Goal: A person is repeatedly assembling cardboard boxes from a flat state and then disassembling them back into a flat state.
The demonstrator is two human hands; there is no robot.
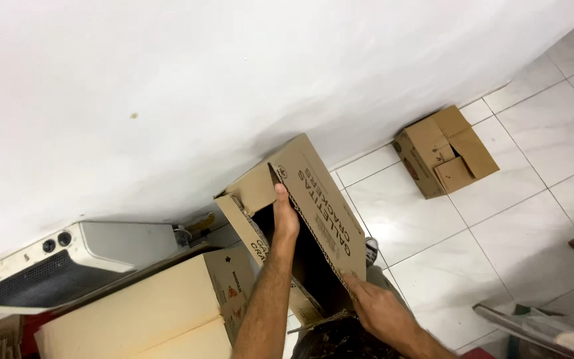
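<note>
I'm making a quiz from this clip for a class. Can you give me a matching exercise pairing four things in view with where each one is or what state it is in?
Things:
1. open cardboard box
2. small closed box
3. white heater
4. right hand

Places or states:
A. on the floor tiles by the wall
B. held between both hands
C. at the left, behind a large carton
D. on the open box's lower edge

Pairs: 1-B, 2-A, 3-C, 4-D

The left hand [286, 216] stretched forward, fingers curled in a grip, while the right hand [380, 307] (forearm bare) clasped low.
</note>
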